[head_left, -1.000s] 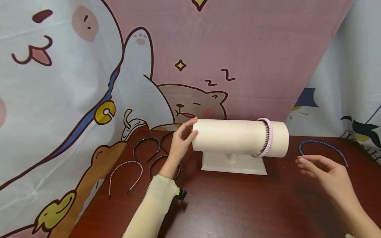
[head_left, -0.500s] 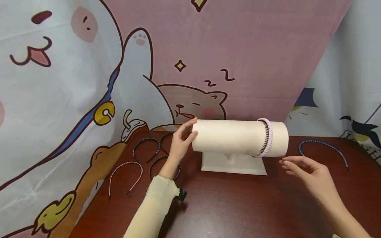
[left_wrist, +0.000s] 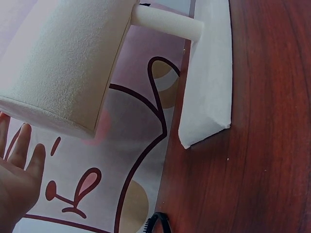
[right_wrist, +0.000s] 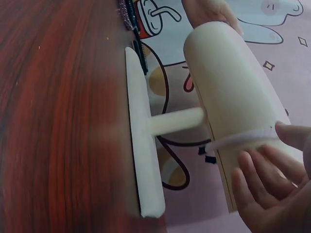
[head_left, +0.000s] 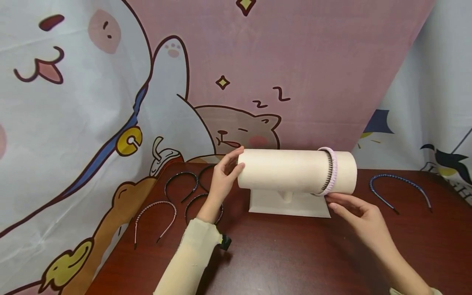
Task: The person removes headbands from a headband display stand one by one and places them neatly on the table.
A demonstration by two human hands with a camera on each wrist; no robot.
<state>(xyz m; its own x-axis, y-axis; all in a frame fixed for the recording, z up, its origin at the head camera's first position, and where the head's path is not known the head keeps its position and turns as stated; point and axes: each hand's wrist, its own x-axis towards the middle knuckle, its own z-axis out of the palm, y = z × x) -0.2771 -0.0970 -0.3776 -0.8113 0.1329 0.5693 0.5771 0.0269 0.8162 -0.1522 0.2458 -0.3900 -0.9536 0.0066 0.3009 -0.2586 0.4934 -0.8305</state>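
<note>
A cream roll-shaped headband display stand [head_left: 280,169] stands on the table, its roll lying sideways on a short post. Around the right part of the roll sits a pale pink headband [head_left: 334,172] with dark teeth inside. My left hand [head_left: 221,176] rests its fingertips and thumb against the roll's left end; the left wrist view shows the fingers fairly straight there. My right hand [head_left: 363,221] is just below the pink headband's lower end, fingers loosely bent. In the right wrist view, thumb and fingers lie near the headband [right_wrist: 243,139], and contact is unclear.
A blue headband [head_left: 400,177] lies on the dark red wooden table [head_left: 287,258] at the right. Left of the stand lie a pinkish headband [head_left: 156,202] and several dark headbands [head_left: 182,173]. A cartoon-printed cloth [head_left: 313,61] hangs behind the table.
My right hand has moved left, from in front of the blue headband to the lower end of the pink one. My left hand has stayed at the roll's left end.
</note>
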